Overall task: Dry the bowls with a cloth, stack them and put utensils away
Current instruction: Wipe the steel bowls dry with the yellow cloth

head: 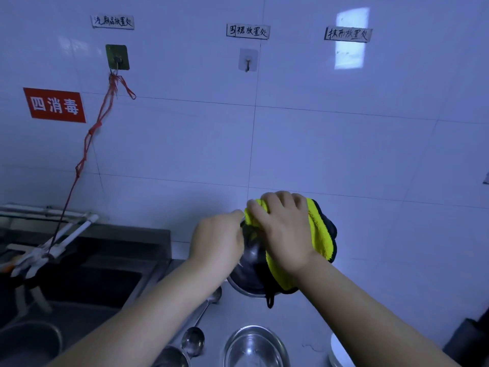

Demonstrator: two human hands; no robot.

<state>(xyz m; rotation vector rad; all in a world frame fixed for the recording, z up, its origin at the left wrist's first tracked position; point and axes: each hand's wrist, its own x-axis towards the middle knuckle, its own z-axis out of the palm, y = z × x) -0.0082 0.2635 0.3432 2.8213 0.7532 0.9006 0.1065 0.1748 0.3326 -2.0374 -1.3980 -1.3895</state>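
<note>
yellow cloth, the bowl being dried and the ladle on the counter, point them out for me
yellow cloth (318, 229), head view, on the plush face right of the hand.
bowl being dried (250, 271), head view, on its dark outer wall.
ladle (193, 340), head view, on its scoop.

Place: this was a dishwashing area in a shared or commercial kitchen.
Walls: large white tiles (317, 144) ran up behind the counter.
Signs: handwritten labels (248, 31) sat above adhesive hooks (248, 60), and a red placard (54, 105) with white characters was fixed lower left.
Sink: a deep steel sink (92, 282) was set at the left.
Counter: steel bowls (255, 348) and a ladle (194, 340) lay on it.
</note>
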